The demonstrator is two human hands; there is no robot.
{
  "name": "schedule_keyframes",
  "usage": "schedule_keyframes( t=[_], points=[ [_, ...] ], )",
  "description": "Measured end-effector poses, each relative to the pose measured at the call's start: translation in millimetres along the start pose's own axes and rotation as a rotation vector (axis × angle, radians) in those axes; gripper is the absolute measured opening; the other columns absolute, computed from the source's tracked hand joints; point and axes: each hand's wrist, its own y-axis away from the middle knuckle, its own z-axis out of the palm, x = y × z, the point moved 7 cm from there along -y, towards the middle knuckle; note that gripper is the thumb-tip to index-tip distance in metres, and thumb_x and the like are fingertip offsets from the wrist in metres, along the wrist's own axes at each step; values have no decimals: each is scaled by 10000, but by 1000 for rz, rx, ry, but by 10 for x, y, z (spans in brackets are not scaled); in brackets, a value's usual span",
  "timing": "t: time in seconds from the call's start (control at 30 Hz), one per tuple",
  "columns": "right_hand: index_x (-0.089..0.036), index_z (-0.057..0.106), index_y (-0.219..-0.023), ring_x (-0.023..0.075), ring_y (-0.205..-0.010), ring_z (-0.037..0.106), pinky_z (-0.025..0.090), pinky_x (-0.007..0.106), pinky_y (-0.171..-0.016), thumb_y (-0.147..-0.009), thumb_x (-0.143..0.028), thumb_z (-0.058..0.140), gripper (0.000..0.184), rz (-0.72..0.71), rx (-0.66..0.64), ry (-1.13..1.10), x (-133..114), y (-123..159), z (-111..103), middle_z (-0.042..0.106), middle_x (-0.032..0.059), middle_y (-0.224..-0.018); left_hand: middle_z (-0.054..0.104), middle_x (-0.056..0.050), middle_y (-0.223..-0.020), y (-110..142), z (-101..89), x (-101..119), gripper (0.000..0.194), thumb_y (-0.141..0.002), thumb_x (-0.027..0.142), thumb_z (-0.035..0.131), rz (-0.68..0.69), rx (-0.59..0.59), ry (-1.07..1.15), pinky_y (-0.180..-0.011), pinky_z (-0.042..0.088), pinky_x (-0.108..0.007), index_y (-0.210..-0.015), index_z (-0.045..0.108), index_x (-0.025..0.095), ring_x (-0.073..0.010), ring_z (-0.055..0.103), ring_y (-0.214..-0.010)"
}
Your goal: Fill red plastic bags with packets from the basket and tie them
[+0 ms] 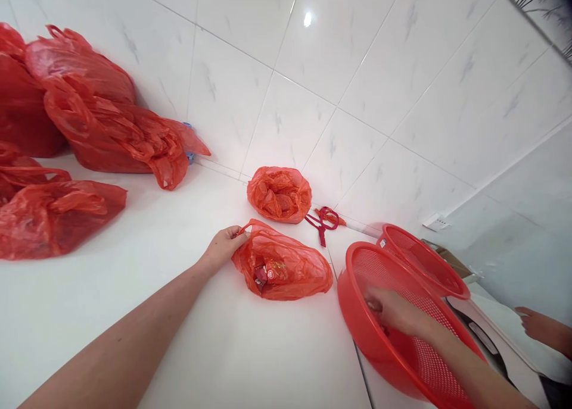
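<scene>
My left hand (227, 244) pinches the handle edge of a red plastic bag (304, 259) that lies open on the white table. Inside the bag sit a few small red wrapped packets (276, 270), one with gold print. My right hand (388, 308) reaches down into a red perforated plastic basket (353, 278). Its fingers are curled inward, and a bit of something red shows just below them; what they hold is partly hidden by the hand and slightly blurred.
Behind the bag stands another red bag (279, 196), beside a dark red strap (328, 218). Several filled red bags (102, 111) crowd the left. A second red basket (422, 260) stands at right near a wall socket (437, 221). Another person's hand (543, 328) appears far right.
</scene>
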Motion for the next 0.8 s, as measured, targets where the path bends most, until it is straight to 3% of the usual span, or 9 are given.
schedule_keyframes(
  t=[0.07, 0.13, 0.2, 0.27, 0.33, 0.4, 0.5, 0.63, 0.8],
  points=[
    [-225, 421, -663, 140, -562, 510, 445, 261, -513, -568, -167, 483, 127, -80, -21, -77, 37, -148, -149, 488, -29, -640, 572, 44, -589, 0, -3, 7, 342, -708, 516, 595, 1, 5, -15, -485, 362, -216, -661, 499, 191, -108, 501, -505],
    [-229, 432, -715, 131, -583, 497, 444, 260, -557, -611, -168, 475, 128, -159, 83, -118, -80, -214, -420, 463, -41, -650, 579, 41, -593, -1, -2, 12, 343, -702, 516, 597, -3, 6, -29, -484, 362, -217, -659, 502, 189, -110, 506, -506],
    [-231, 454, -751, 128, -612, 479, 423, 255, -589, -663, -185, 477, 103, -250, 214, -96, -351, -218, -661, 464, -42, -672, 586, 38, -596, -3, -1, 14, 338, -696, 512, 600, -5, 3, -31, -484, 363, -217, -660, 511, 188, -113, 512, -506],
    [-230, 474, -767, 125, -634, 454, 393, 246, -599, -677, -179, 483, 104, -347, 296, -40, -726, -224, -749, 472, -38, -706, 585, 38, -594, -4, -1, 14, 331, -692, 506, 603, -2, 1, -21, -482, 361, -217, -663, 517, 188, -113, 511, -504],
    [-227, 488, -780, 121, -658, 444, 381, 239, -622, -649, -123, 463, 169, -479, 295, 0, -1151, -271, -644, 470, -34, -741, 580, 39, -586, -3, -6, 18, 328, -689, 503, 606, 3, 5, -16, -480, 358, -216, -662, 517, 188, -112, 506, -500],
    [-218, 512, -807, 126, -715, 472, 380, 235, -649, -611, -71, 453, 251, -608, 240, 52, -1535, -352, -391, 498, -18, -804, 581, 38, -585, 1, -8, 27, 327, -688, 501, 607, 6, 4, -15, -482, 360, -217, -660, 516, 188, -113, 509, -502],
    [-205, 534, -825, 132, -777, 506, 391, 232, -681, -609, -38, 450, 286, -717, 157, 113, -1896, -473, 32, 528, 1, -863, 597, 34, -601, 9, 6, 47, 324, -693, 501, 606, -2, -19, -12, -491, 371, -220, -675, 528, 187, -121, 527, -517],
    [-251, 552, -1065, 150, -878, 553, 425, 264, -755, -681, -94, 528, 416, -677, 62, 144, -1933, -529, 288, 548, 30, -1095, 591, 36, -596, 14, 7, 74, 319, -696, 492, 611, -1, -21, -6, -494, 373, -218, -670, 527, 186, -118, 524, -516],
    [-291, 555, -1092, 175, -961, 582, 474, 298, -775, -798, -283, 518, 296, -455, 144, 74, -1486, -326, -68, 574, 18, -1142, 562, 46, -565, 7, 12, 66, 334, -703, 492, 612, -6, -31, 4, -491, 368, -214, -637, 492, 188, -108, 502, -502]
  ],
)
